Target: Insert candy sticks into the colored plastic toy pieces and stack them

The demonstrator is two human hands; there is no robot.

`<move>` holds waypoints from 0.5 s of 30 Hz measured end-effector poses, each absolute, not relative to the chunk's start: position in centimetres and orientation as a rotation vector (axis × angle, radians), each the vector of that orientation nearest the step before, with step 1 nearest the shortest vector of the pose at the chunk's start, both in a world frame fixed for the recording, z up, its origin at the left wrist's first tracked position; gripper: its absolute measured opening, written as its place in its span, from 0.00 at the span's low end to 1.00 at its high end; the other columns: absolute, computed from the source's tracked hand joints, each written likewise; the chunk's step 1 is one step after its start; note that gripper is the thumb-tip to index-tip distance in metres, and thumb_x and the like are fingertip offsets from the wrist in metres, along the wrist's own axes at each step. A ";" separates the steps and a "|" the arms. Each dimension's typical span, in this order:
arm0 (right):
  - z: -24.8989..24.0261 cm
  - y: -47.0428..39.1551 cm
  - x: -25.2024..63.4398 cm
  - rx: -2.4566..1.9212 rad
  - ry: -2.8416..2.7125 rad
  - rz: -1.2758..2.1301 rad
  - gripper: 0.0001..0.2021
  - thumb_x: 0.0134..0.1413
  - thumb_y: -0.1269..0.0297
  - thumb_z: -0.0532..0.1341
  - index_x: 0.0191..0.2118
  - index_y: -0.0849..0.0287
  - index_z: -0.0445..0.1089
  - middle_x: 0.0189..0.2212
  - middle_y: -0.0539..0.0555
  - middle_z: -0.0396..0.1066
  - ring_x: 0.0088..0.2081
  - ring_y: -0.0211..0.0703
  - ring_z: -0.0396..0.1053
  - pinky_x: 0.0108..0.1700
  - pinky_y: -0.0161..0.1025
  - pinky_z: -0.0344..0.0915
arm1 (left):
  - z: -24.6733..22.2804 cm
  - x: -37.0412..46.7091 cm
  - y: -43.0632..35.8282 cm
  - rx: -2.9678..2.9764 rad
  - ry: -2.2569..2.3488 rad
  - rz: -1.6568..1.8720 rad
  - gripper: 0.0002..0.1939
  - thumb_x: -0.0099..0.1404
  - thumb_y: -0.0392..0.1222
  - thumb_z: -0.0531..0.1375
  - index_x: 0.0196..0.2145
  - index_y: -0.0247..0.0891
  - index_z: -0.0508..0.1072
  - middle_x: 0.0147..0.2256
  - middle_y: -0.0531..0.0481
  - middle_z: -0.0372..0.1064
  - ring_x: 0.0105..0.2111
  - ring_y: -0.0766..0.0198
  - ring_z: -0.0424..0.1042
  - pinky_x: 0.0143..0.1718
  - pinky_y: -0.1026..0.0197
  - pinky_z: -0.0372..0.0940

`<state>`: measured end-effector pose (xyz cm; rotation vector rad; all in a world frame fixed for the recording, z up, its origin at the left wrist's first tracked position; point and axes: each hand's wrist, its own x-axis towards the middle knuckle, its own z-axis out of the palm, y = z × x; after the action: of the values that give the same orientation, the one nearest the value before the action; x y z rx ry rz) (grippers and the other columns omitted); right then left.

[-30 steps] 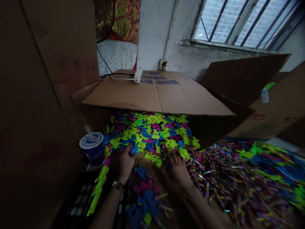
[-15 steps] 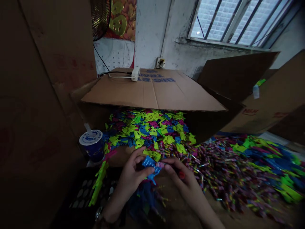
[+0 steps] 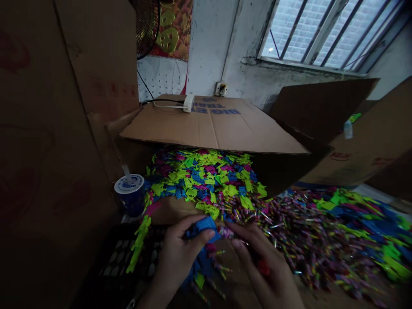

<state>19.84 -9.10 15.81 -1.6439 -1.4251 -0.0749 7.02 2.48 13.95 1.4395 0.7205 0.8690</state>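
My left hand (image 3: 178, 251) pinches a blue plastic piece (image 3: 206, 226) between thumb and fingers. Against its right side sits a small pink-patterned stick (image 3: 225, 232), its other end between the thumb and forefinger of my right hand (image 3: 265, 255). Whether the stick has entered the blue piece I cannot tell. Something red (image 3: 264, 267) shows in the curl of my right fingers, mostly hidden. Below my hands lie blue pieces with sticks (image 3: 202, 268), blurred and dark. A yellow-green piece (image 3: 208, 209) lies just beyond my left fingertips.
Under a cardboard flap (image 3: 212, 128) spreads a heap of yellow, blue and pink plastic pieces (image 3: 199, 176). Many small sticks (image 3: 309, 240) cover the right side. A blue cup (image 3: 130, 199) with a straw stands left, near a black crate (image 3: 116, 253).
Both hands sit slightly lower and further right in view, with the whole scene shifted. The blue piece has turned, and more of the patterned stick shows beside it.
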 end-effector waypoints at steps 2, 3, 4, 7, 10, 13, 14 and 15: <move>15.6 -9.2 19.8 -1.671 -1.453 -0.086 0.11 0.58 0.62 0.56 0.45 0.53 0.71 0.37 0.54 0.73 0.39 0.42 0.72 0.37 0.32 0.70 | 14.1 7.0 2.2 1.459 0.729 0.873 0.15 0.50 0.48 0.65 0.35 0.39 0.78 0.34 0.49 0.77 0.35 0.58 0.74 0.38 0.63 0.69; 15.4 -9.2 19.8 -1.683 -1.465 -0.093 0.10 0.58 0.62 0.56 0.44 0.53 0.71 0.37 0.55 0.73 0.39 0.42 0.72 0.37 0.32 0.70 | 14.1 6.9 2.1 1.470 0.731 0.875 0.15 0.51 0.48 0.65 0.35 0.40 0.78 0.34 0.49 0.77 0.34 0.57 0.75 0.37 0.63 0.69; 15.2 -9.2 19.7 -1.690 -1.480 -0.107 0.10 0.59 0.63 0.56 0.44 0.54 0.71 0.37 0.55 0.72 0.39 0.43 0.72 0.37 0.33 0.70 | 14.2 6.9 2.0 1.480 0.736 0.882 0.15 0.51 0.48 0.65 0.35 0.40 0.78 0.34 0.49 0.77 0.34 0.57 0.75 0.36 0.63 0.70; 14.3 -9.3 19.7 -1.699 -1.541 -0.191 0.12 0.59 0.67 0.53 0.48 0.55 0.67 0.40 0.58 0.71 0.42 0.44 0.71 0.39 0.35 0.70 | 14.4 6.7 1.9 1.494 0.759 0.888 0.14 0.49 0.48 0.65 0.35 0.41 0.79 0.33 0.49 0.78 0.32 0.57 0.75 0.35 0.62 0.70; 13.4 -9.6 19.5 -1.714 -1.603 -0.291 0.16 0.59 0.69 0.51 0.53 0.56 0.61 0.44 0.60 0.71 0.44 0.47 0.71 0.40 0.38 0.70 | 14.7 6.4 1.7 1.518 0.746 0.879 0.15 0.46 0.45 0.67 0.35 0.43 0.79 0.34 0.49 0.78 0.33 0.56 0.75 0.37 0.60 0.71; 13.2 -10.2 19.0 -1.756 -1.627 -0.360 0.19 0.59 0.68 0.51 0.56 0.54 0.59 0.42 0.60 0.72 0.41 0.47 0.72 0.38 0.37 0.70 | 14.8 6.2 1.5 1.568 0.709 0.906 0.13 0.48 0.43 0.66 0.35 0.46 0.79 0.37 0.49 0.77 0.37 0.56 0.75 0.40 0.60 0.70; 13.3 -10.4 18.8 -1.783 -1.612 -0.377 0.19 0.60 0.68 0.51 0.56 0.54 0.58 0.42 0.60 0.71 0.41 0.47 0.72 0.37 0.37 0.70 | 14.8 6.1 1.4 1.575 0.705 0.917 0.12 0.50 0.44 0.65 0.35 0.46 0.79 0.38 0.49 0.77 0.37 0.55 0.75 0.41 0.60 0.70; 13.5 -10.5 18.7 -1.811 -1.599 -0.392 0.19 0.60 0.67 0.50 0.57 0.53 0.58 0.42 0.60 0.71 0.41 0.47 0.72 0.36 0.36 0.70 | 14.8 6.1 1.3 1.580 0.704 0.920 0.12 0.51 0.44 0.64 0.35 0.47 0.79 0.38 0.49 0.77 0.37 0.56 0.75 0.40 0.60 0.70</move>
<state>18.66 -10.53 13.47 -1.8111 -1.5992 -0.3922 6.09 1.35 14.75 1.5797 0.7037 0.9197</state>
